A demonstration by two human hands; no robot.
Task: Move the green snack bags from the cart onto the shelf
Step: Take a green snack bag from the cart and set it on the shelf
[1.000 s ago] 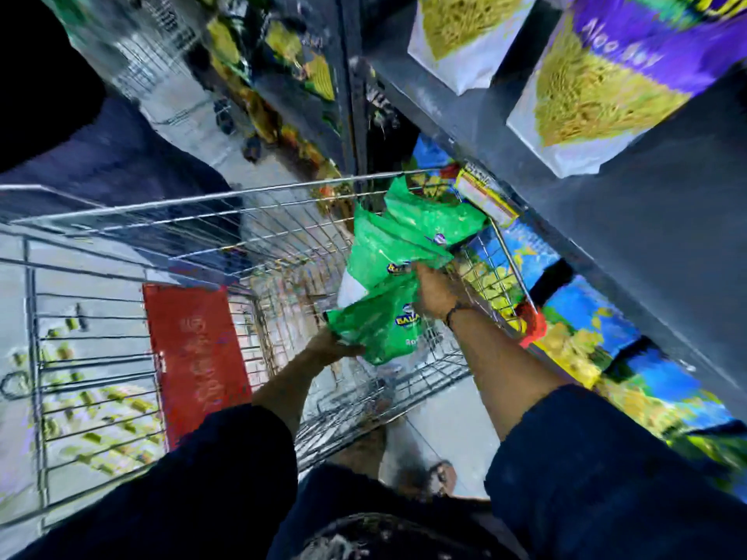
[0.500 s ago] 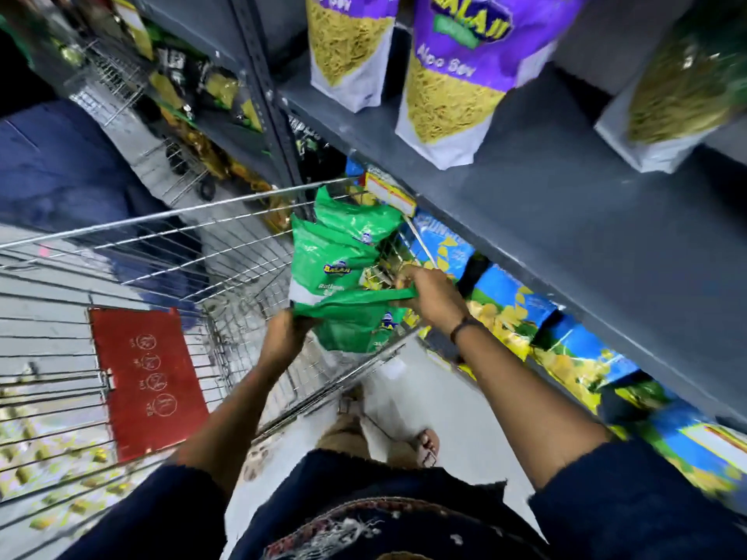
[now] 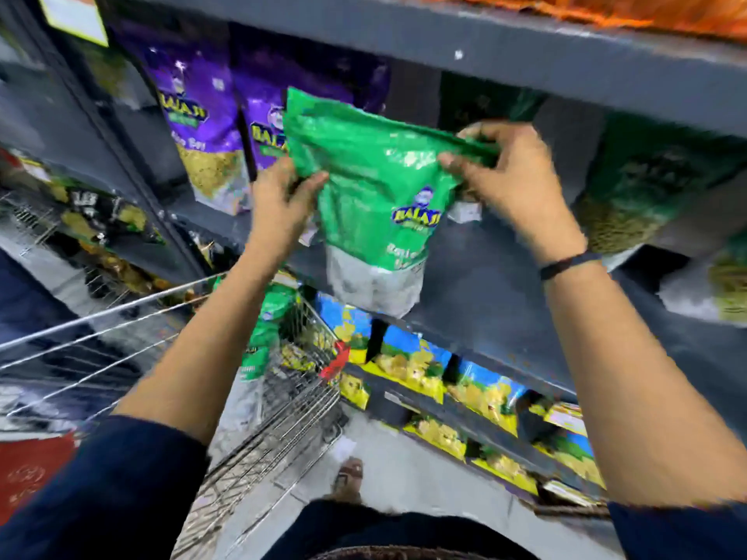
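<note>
I hold green snack bags (image 3: 380,196) up in front of the grey shelf (image 3: 485,276), at its open middle stretch. My left hand (image 3: 279,204) grips their left upper edge. My right hand (image 3: 505,175) pinches the top right corner. The front bag hangs upright, its clear bottom just over the shelf's front edge. How many bags are in the bunch I cannot tell. More green bags (image 3: 262,337) stay in the wire cart (image 3: 283,418) below my left arm.
Purple snack bags (image 3: 202,127) stand on the shelf to the left of the held bags, dark green ones (image 3: 646,183) to the right. The shelf board above (image 3: 444,46) hangs low. Blue and yellow packs (image 3: 424,369) fill the lower shelf. My sandalled foot (image 3: 347,478) is beside the cart.
Both hands lifted the green bags out of the cart, up and right to the shelf. My view tilted up from the cart toward the shelf.
</note>
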